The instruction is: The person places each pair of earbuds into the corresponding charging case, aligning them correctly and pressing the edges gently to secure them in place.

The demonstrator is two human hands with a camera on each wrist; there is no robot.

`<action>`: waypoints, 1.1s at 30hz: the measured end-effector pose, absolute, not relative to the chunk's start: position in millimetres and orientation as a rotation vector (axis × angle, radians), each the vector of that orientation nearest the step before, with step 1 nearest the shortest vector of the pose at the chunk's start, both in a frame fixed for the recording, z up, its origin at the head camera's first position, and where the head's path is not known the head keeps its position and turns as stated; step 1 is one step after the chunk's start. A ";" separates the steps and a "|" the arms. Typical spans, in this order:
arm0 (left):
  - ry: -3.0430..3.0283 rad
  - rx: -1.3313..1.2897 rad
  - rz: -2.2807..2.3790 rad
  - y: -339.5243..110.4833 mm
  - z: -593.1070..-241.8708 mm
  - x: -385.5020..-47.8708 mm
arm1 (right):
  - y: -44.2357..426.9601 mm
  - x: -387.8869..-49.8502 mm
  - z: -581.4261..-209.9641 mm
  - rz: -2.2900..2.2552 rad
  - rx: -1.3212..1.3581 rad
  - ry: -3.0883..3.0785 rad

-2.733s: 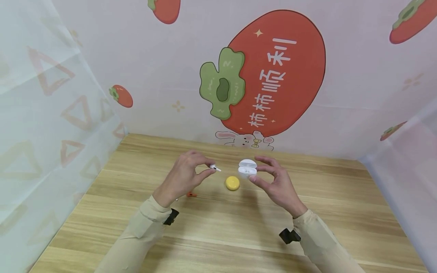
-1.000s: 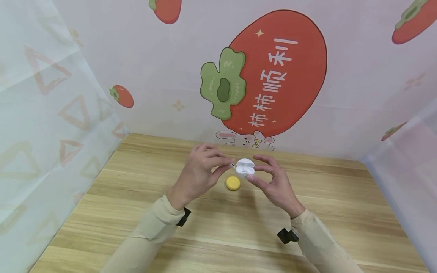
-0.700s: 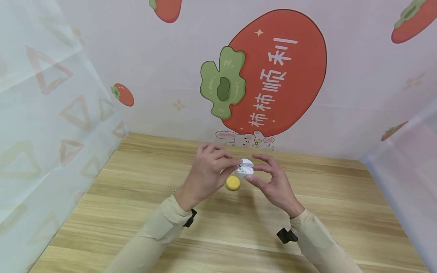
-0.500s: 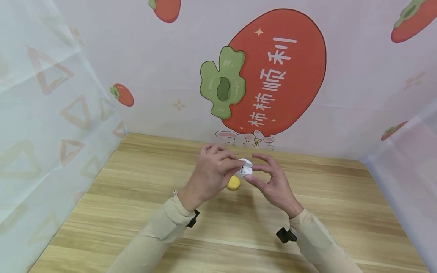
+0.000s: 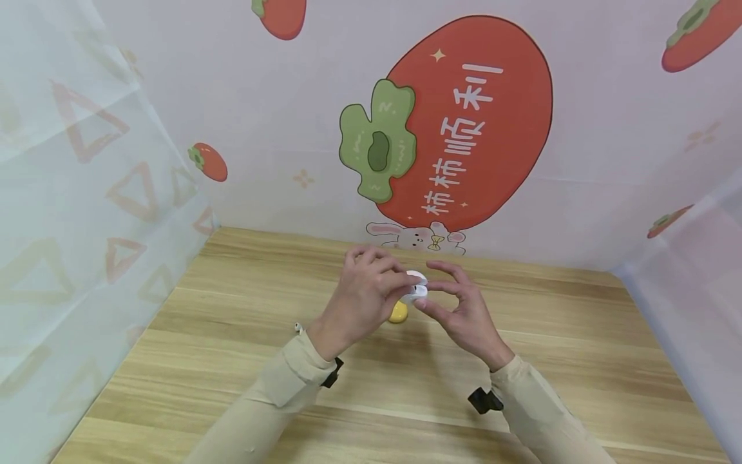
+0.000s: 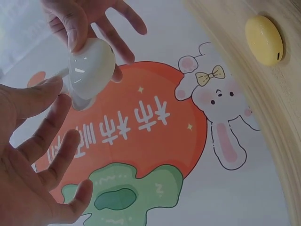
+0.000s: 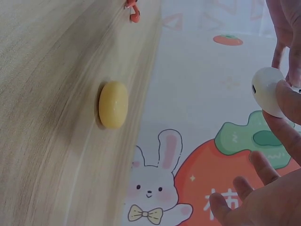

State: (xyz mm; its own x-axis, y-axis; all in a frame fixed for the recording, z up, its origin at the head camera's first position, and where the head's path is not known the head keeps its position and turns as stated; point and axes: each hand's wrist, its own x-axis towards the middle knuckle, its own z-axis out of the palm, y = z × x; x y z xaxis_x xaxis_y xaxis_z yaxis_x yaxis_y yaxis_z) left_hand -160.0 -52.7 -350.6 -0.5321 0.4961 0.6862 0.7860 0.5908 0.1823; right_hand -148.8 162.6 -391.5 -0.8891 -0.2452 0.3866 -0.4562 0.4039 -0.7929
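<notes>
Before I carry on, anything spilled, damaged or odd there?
No damage or spill shows. Slightly out of place: a white earbud by the left cuff and an orange earbud, both loose on the table, not cased.

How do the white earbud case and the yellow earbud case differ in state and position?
The white earbud case is open; the yellow earbud case looks closed. The right hand holds the white case up, while the yellow case rests on the tabletop. Both are rounded and glossy.
</notes>
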 end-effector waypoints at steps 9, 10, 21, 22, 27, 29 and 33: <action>-2.295 -0.991 -0.548 -49.1 -352.4 -158.5 | 162.0 -149.8 -392.6 1.457 0.600 -2.458; -2.299 -0.985 -0.545 -48.7 -353.1 -158.4 | 161.8 -150.1 -392.7 1.453 0.597 -2.461; -2.321 -0.914 -0.681 -48.2 -356.7 -155.0 | 160.7 -150.2 -391.7 1.464 0.588 -2.467; -2.321 -0.904 -0.710 -48.1 -357.0 -154.8 | 160.7 -150.3 -391.8 1.464 0.588 -2.467; -2.313 -0.826 -0.855 -46.4 -358.0 -153.2 | 160.4 -150.7 -392.1 1.461 0.593 -2.461; -2.315 -0.776 -0.909 -45.2 -358.5 -152.3 | 160.2 -150.7 -392.1 1.459 0.599 -2.456; -2.340 -0.669 -0.976 -43.1 -359.2 -150.4 | 159.7 -150.8 -391.7 1.454 0.610 -2.454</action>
State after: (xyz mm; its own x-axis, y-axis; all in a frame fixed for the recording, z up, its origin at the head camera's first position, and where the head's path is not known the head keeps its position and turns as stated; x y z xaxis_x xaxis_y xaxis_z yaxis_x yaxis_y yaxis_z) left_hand -150.4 -43.1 -359.2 -0.7468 0.2404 0.6201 0.6098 0.6196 0.4942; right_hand -150.8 159.7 -391.7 -0.8886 -0.2362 0.3933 -0.4584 0.4227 -0.7818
